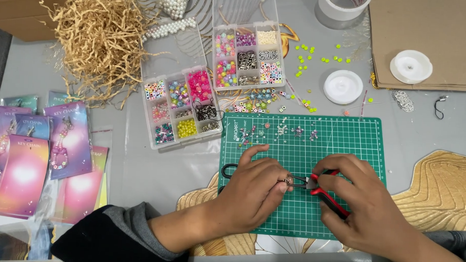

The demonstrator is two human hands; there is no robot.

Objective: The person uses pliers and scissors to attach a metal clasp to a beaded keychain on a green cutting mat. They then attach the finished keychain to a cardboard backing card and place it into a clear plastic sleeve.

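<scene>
My left hand (254, 191) rests on a green cutting mat (346, 145) and pinches a small metal clasp (288, 181) between thumb and fingers. A black loop (227, 169) pokes out from under that hand. My right hand (365, 200) grips red-and-black pliers (326, 193), whose jaws meet the clasp at the mat's middle. Loose beads (279, 130) lie scattered on the mat's far edge.
Two clear compartment boxes of beads (182, 111) (248, 56) stand beyond the mat. Tan paper shred (99, 38) is at far left, carded keychain packs (36, 155) at left. White cord spools (343, 87) (411, 66), a tape roll (343, 5) and cardboard (427, 34) sit at right.
</scene>
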